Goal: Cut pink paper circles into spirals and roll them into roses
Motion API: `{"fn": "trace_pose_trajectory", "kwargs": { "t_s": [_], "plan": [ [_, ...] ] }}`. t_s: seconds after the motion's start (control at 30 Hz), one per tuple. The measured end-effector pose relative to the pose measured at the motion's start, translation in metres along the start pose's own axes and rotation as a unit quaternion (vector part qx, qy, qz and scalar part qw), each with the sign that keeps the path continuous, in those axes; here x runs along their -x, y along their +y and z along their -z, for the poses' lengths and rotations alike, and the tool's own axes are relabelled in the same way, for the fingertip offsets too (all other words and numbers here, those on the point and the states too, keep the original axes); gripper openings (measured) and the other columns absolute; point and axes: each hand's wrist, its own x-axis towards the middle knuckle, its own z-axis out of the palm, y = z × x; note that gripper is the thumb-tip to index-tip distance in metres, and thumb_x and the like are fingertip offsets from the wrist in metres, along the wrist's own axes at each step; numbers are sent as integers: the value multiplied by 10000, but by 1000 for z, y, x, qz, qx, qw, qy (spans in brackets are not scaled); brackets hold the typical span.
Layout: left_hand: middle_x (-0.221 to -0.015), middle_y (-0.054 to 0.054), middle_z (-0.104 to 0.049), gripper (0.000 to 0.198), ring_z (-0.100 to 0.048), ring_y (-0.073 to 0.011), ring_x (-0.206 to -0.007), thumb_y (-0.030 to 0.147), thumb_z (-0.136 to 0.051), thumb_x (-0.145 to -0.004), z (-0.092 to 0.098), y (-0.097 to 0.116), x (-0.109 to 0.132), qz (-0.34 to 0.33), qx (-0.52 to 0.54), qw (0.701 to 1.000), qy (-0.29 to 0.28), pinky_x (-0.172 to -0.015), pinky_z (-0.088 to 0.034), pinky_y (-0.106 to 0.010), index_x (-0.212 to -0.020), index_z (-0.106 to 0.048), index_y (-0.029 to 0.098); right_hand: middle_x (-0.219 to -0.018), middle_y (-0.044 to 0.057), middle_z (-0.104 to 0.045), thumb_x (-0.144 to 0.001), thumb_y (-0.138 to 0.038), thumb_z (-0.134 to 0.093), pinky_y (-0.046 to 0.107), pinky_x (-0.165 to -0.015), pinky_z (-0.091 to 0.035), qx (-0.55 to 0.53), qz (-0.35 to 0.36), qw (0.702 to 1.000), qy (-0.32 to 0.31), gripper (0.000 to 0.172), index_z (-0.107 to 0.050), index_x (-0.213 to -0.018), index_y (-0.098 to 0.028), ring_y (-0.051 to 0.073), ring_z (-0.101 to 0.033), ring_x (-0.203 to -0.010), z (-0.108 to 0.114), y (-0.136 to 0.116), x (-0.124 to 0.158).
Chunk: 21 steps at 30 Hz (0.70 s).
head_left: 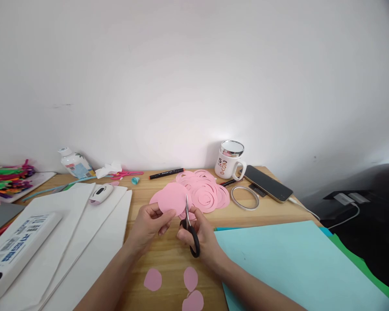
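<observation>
**Left hand** (151,222): the thumb and fingers (167,216) are pinched narrow on the lower edge of the pink paper disc (171,198). The disc stands just above my fingertips, lifted off the wooden table (168,255). In my judgement, gripping at the rim keeps the face of the disc free for the blades.

**Right hand** (202,237): the fingers (183,235) are closed through the black loops of the scissors (190,233). The blades point up and away from my knuckles, nearly together, and the tips meet the disc's right edge. I cannot tell whether they bite into the paper. The two hands sit close, almost touching, which I judge steadies the tool against the paper.

**Surroundings**
- A pile of pink spirals (204,192) lies just beyond both sets of fingertips, partly behind the disc.
- Three small pink petals (152,279) lie on the near side of my wrists, apart from either hand. I judge they were laid there to keep them out of the work.
- A teal sheet (291,263) lies right of my right forearm, close by.
- White sheets (84,233) lie left of my left forearm.
- A tape ring (244,198) and a mug (228,162) sit well beyond my right fingers.
</observation>
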Motion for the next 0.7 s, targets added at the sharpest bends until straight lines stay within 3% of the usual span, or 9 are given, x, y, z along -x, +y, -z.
{"fn": "trace_pose_trajectory", "kwargs": {
  "t_s": [0.47,0.7],
  "plan": [
    [-430,56,-487,316,-370,-29,-346,348,-710,-658,0,5,0,-5,46,998,31,-364,-247,-167,-531,-516,134,-464,-104,-491,-684,-285,-641,185,-431,-352,25,-26,999,19,389,-433,-1000,-190,84,-430,-430,0,1,3],
    [-467,46,-536,276,-371,-33,-319,357,-717,-656,-2,4,0,19,75,997,12,-322,-210,-167,-605,-552,142,-448,-119,-468,-673,-276,-651,207,-449,-379,14,-34,999,15,397,-428,-992,-199,89,-433,-414,-3,7,2]
  ]
}}
